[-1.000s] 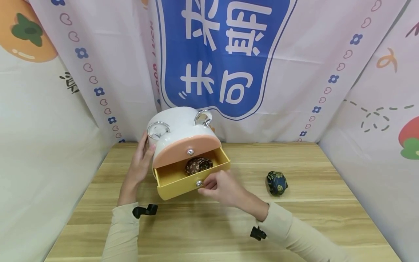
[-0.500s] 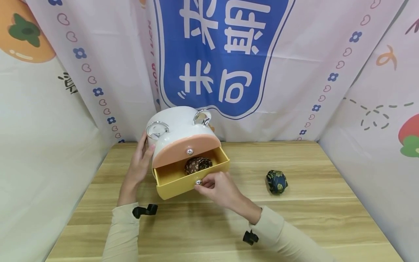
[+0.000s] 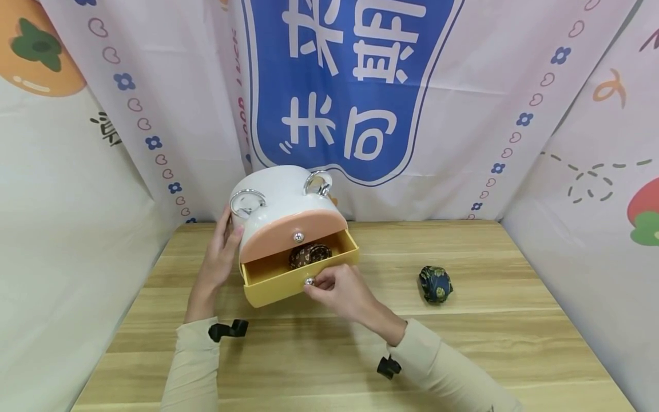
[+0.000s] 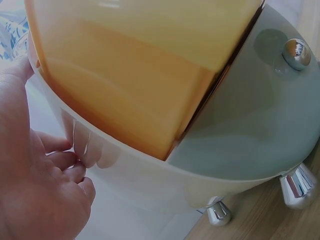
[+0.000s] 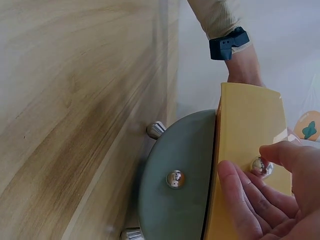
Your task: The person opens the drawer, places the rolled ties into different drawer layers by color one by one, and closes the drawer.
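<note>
A rounded white storage box (image 3: 280, 191) with chrome ring ears stands tilted toward the viewer at the back left of the table. Its yellow drawer (image 3: 278, 289) is pulled partly out, below a closed orange drawer (image 3: 288, 233). Inside the yellow drawer lies a rolled brown flower-patterned cloth (image 3: 310, 255), partly hidden by the drawer front. My right hand (image 3: 346, 292) pinches the silver drawer knob (image 5: 261, 167) between thumb and fingers. Along the box's left side rests my left hand (image 3: 218, 260), its fingertips touching the white wall in the left wrist view.
A rolled dark blue cloth (image 3: 435, 285) with yellow flowers lies on the wooden table (image 3: 494, 337), right of the box. A printed fabric backdrop (image 3: 453, 131) rises behind the table. In the right wrist view, a grey-green lower front (image 5: 175, 150) sits beside the yellow drawer.
My right hand has closed on the knob and moved slightly left and away from me. The yellow drawer has slid a little farther into the box. My left hand stays on the side.
</note>
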A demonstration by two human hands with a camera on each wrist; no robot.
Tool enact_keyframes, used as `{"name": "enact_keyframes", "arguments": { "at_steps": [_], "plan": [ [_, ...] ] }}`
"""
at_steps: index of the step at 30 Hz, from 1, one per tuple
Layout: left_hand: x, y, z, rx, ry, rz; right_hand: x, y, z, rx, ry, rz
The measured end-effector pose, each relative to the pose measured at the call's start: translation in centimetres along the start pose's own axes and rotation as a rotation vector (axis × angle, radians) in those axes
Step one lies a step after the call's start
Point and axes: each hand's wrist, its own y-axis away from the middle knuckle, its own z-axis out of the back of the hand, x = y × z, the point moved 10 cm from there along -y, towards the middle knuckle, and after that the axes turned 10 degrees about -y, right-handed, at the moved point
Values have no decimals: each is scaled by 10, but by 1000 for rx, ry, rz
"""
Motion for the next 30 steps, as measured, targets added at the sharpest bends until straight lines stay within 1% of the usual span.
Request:
{"name": "enact_keyframes", "arguments": {
  "at_steps": [3,8,16,24,30],
  "plan": [
    [0,0,0,-2,-1,0,1,-3,1,-9,5,3],
    [1,0,1,2,-17,18,1,-9,0,-19,10,11],
    [2,1,1,4,-27,26,-4,-18,-2,-15,13,-13],
    [1,0,1,-6,22,13,-3,-27,-3,-27,55,21],
    [1,1,2,-4,-1,21,-3,-33,-3,-39,69,37]
  ]
}}
